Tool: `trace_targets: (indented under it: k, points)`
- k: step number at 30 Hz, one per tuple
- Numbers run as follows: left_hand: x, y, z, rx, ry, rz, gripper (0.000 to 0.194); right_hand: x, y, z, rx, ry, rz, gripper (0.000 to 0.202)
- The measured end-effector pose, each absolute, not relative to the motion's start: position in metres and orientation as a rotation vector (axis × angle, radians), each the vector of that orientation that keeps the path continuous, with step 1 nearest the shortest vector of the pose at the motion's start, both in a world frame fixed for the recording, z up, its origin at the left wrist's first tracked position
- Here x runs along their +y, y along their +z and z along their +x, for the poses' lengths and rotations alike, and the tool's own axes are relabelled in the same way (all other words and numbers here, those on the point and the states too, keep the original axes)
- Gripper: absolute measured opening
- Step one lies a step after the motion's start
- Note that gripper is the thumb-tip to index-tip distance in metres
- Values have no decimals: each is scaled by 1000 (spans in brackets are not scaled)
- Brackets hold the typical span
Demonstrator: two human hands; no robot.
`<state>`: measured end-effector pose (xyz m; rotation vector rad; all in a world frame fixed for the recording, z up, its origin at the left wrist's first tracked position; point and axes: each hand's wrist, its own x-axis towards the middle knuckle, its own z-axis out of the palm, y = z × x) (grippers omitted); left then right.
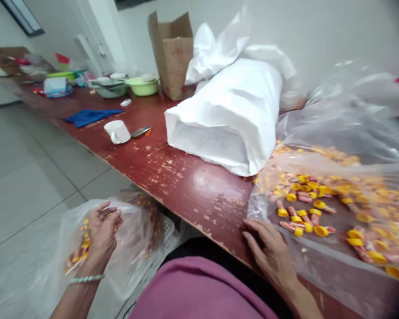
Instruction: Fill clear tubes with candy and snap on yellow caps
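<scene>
At the left, a clear bag (129, 270) hangs or stands low beside the bench (199, 188), with yellow-capped pieces (85, 241) in it; being below the edge, it seems placed within easy reach. The left hand (103, 230) is over its mouth, fingers part-curled; blur hides whether this grip is closed on anything, so I cannot tell. Further along lie a blue cloth (91, 117), a white mug (117, 132) and a small dark device (141, 131) just beside it, perhaps set there to stay handy but out of the working space. Behind, a light green bowl (142, 87) and an upright cardboard box (176, 62) sit towards the wall, likely to save room in front. The white sack (232, 97) lies on its side, mouth facing the person, which would make its inside easy to get at. The right hand (269, 248) rests near the front edge, its grip apart, thumb and fingers beside the plastic sheeting (306, 261), perhaps for steadiness. Many more yellow-capped pieces are spread at the right, some bare to view, others under the plastic, probably kept loose so each can be picked out singly
</scene>
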<state>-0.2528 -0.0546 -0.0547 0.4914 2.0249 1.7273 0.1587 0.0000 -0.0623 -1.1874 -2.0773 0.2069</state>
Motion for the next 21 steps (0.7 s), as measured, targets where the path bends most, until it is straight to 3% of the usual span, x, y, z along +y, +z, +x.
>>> trace_targets:
  k: [3, 6, 9, 16, 21]
  points:
    - [-11, -36, -208, 1941, 1727, 980, 34, 0, -60, 157, -2076, 157, -1194, 20]
    - [47, -18, -163, 1812, 1457, 1489, 26, -3, -59, 157, -2089, 138, -1204, 21]
    - [117, -4, -131, 1856, 1145, 1892, 33, -5, -60, 157, -2100, 127, -1201, 23]
    - [263, 5, -110, 2188, 811, 1833, 52, -4, -60, 159, -2077, 111, -1209, 27]
    - [314, -4, -98, 2196, 677, 1803, 49, 3, -68, 166, -2114, 102, -1169, 32]
